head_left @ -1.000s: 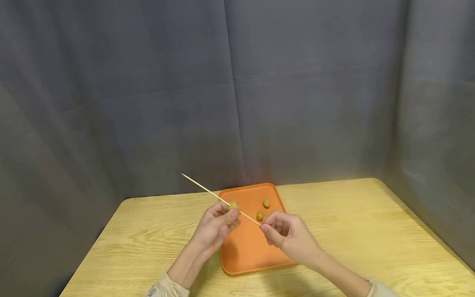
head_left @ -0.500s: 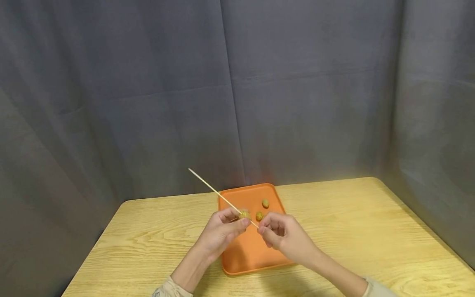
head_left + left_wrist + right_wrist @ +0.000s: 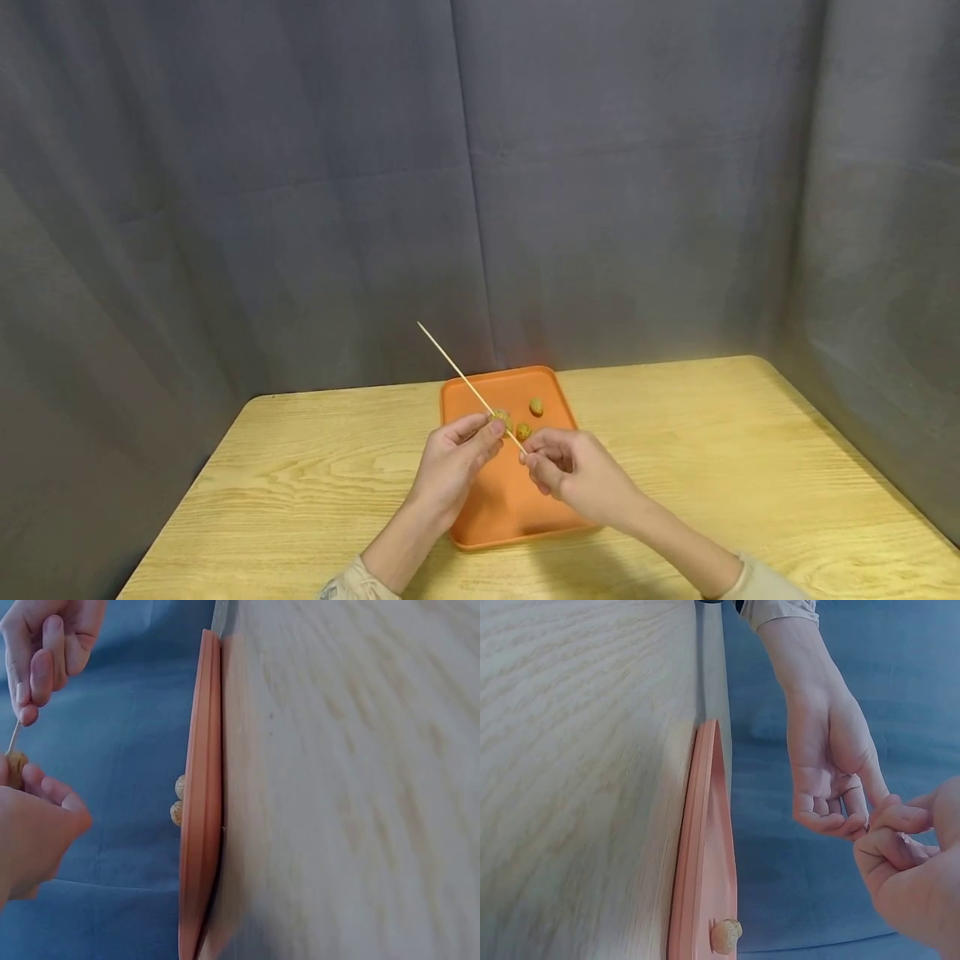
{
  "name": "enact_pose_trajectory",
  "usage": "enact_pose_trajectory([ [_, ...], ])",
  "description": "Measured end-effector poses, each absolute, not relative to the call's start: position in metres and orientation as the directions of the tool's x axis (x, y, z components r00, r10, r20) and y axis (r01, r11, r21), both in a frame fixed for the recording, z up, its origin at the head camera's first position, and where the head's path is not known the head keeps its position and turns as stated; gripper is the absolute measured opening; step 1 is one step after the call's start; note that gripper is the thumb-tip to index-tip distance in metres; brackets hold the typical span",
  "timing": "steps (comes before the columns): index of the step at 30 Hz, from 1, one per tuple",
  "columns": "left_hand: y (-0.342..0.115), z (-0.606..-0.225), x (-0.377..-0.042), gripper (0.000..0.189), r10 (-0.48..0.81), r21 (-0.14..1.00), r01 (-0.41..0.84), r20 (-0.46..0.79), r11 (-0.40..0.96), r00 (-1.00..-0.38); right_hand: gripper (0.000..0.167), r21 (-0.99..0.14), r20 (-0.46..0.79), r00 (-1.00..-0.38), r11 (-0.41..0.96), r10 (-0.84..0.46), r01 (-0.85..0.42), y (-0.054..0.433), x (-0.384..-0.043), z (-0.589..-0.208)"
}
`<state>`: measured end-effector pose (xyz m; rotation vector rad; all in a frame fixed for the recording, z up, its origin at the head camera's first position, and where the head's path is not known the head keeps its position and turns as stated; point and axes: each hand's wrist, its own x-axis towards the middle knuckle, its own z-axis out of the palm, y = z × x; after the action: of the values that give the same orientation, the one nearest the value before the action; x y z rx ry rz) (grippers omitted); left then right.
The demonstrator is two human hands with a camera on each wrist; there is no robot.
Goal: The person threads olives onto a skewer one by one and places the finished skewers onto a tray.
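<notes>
In the head view, my left hand (image 3: 450, 462) pinches a small yellow-brown ball (image 3: 502, 419) between thumb and fingers. A thin pale wooden skewer (image 3: 456, 367) shows on both sides of this ball, its pointed end slanting up to the left. My right hand (image 3: 581, 475) pinches the skewer's lower end, close to the ball. The left wrist view shows the ball (image 3: 15, 769) in the left hand, with the skewer (image 3: 13, 739) running up to the right fingers. In the right wrist view the hands overlap, hiding the ball.
Below the hands lies an orange tray (image 3: 517, 504) on the wooden table (image 3: 315, 467). Two more balls sit towards the tray's back, one (image 3: 536, 407) farther off and one (image 3: 523, 431) beside my fingers. A dark grey curtain (image 3: 337, 208) hangs behind the table.
My left hand has moved right with the ball, closer to the right hand. The skewer has tilted steeper, its point swinging up and right. The right hand has barely moved.
</notes>
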<state>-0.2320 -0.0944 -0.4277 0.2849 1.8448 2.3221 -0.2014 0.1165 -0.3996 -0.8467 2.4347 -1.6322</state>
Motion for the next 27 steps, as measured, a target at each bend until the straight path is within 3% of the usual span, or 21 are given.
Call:
enact_pose_trajectory([
  [7,-0.096,-0.424,-0.235,0.049,0.197,0.970,-0.027,0.022,-0.242,-0.980,0.012,-0.894,0.208,-0.844,0.254,-0.494,-0.369,0.115,-0.202,-0.400],
  [18,-0.098,-0.421,-0.246,0.053,0.315,0.989,-0.028,0.019,-0.144,-0.949,0.015,-0.904,0.250,-0.889,0.237,-0.383,-0.356,0.124,-0.207,-0.395],
  [27,-0.075,-0.436,-0.271,0.041,0.281,0.995,-0.067,-0.085,0.075,-0.956,0.010,-0.850,0.336,-0.921,0.358,-0.199,-0.387,0.153,-0.224,-0.378],
])
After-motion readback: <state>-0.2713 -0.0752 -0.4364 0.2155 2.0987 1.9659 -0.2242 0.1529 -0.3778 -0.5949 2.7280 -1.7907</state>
